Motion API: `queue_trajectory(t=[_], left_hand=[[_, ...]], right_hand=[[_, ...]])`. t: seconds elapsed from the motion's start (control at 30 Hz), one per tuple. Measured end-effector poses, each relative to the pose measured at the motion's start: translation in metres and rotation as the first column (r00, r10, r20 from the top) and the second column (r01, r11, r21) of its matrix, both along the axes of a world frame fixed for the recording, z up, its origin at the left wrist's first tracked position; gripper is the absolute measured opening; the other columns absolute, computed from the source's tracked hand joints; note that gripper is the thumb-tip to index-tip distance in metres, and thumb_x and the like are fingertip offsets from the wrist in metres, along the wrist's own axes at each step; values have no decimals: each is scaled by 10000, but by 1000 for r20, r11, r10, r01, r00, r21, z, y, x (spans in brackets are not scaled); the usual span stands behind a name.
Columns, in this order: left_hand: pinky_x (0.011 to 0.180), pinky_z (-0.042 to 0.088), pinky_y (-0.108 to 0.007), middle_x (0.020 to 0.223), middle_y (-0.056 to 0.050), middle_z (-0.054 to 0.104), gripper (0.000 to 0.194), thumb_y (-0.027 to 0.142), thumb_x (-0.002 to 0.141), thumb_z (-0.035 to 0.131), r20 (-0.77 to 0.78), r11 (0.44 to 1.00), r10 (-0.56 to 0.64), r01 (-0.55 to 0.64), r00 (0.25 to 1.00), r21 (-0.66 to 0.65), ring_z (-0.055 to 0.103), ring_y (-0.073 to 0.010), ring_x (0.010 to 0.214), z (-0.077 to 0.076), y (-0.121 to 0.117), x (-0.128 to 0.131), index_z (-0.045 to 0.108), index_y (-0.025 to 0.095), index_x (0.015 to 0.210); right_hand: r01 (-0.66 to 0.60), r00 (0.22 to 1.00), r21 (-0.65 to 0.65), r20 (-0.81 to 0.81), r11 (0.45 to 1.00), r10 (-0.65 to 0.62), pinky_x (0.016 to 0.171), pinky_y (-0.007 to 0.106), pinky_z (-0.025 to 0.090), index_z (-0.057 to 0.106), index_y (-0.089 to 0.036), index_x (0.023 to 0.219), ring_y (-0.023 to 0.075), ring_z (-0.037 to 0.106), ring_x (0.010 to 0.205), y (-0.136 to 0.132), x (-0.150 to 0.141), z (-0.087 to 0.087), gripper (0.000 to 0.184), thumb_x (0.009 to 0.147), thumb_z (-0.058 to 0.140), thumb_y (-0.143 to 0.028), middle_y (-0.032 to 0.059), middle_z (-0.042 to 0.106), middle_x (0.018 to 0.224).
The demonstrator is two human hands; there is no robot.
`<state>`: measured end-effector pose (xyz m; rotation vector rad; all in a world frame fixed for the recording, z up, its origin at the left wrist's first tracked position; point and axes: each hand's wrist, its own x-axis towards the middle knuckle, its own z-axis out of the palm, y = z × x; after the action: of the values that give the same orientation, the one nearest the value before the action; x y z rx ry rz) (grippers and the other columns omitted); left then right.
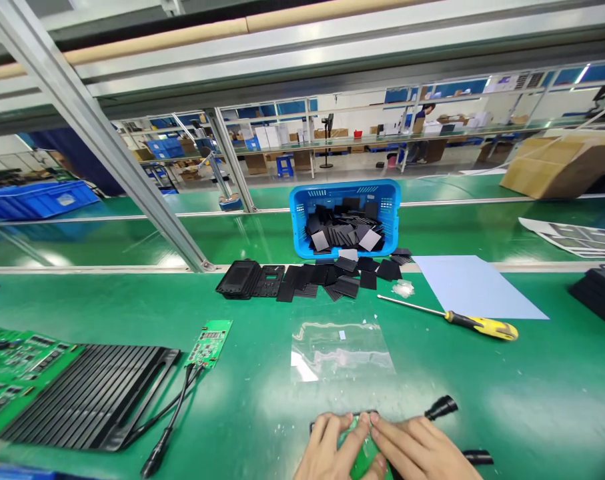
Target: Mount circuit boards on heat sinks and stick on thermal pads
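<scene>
At the bottom edge of the view my left hand [329, 451] and my right hand [418, 450] meet on a green circuit board [365, 453] that is mostly hidden under them. Fingertips of both hands press its far edge. A black cable connector [441, 407] pokes out just right of my right hand, and another black piece [477, 457] lies lower right. A clear plastic sheet [339, 349] lies flat just beyond the hands.
A yellow-handled screwdriver [449, 318] lies right of the sheet beside a pale blue sheet [475, 287]. A blue basket [345, 217] spills black square pads [342, 273]. At left sit a black finned heat sink [89, 397] and a small board with cables [209, 343].
</scene>
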<state>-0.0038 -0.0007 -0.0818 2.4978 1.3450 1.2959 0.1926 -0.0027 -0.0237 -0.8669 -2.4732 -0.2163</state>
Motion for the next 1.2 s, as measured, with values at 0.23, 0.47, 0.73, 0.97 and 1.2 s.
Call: queue_trajectory(t=[0.23, 0.47, 0.73, 0.97, 1.2], left_hand=[[941, 479, -458, 1100, -52, 702, 251, 419, 874, 549, -334, 934, -195, 279, 922, 224, 626, -228, 970, 29, 18, -10, 663, 250, 1022], [1141, 281, -375, 753, -22, 750, 334, 77, 892, 390, -172, 859, -5, 92, 985, 503, 682, -132, 730, 18, 3, 6, 702, 156, 804], [1035, 448, -319, 566, -33, 729, 392, 32, 917, 332, 225, 693, 436, -485, 871, 534, 723, -153, 571, -40, -9, 66, 610, 183, 686], [1001, 478, -281, 712, -17, 777, 326, 71, 936, 405, 55, 759, 338, -307, 940, 574, 747, -146, 689, -34, -14, 49, 673, 181, 787], [882, 554, -320, 973, -84, 778, 417, 40, 952, 319, -144, 864, 304, -209, 942, 457, 724, -216, 951, -3, -33, 33, 720, 148, 989]], right_hand=[[97, 995, -82, -16, 992, -98, 676, 328, 446, 636, -116, 1119, 213, 607, 745, -7, -6, -13, 476, 1013, 350, -482, 100, 723, 994], [122, 986, -78, -101, 990, -129, 741, 357, 423, 630, -140, 1101, 215, 566, 765, -6, -8, -13, 342, 916, 549, -416, 79, 709, 1021], [153, 988, 82, -17, 985, -152, 647, 340, 433, 652, -139, 971, 194, 546, 643, -2, -19, -31, 256, 906, 484, -320, 74, 697, 818], [138, 983, -446, 173, 884, -66, 777, 277, 497, 648, -258, 1059, 188, 638, 905, 51, 52, 24, 183, 909, 543, -267, 18, 694, 1022], [741, 671, -236, 273, 629, -689, 642, 341, 465, 587, -141, 775, 253, 626, 699, 98, 145, 22, 160, 743, 464, -44, 130, 636, 759]])
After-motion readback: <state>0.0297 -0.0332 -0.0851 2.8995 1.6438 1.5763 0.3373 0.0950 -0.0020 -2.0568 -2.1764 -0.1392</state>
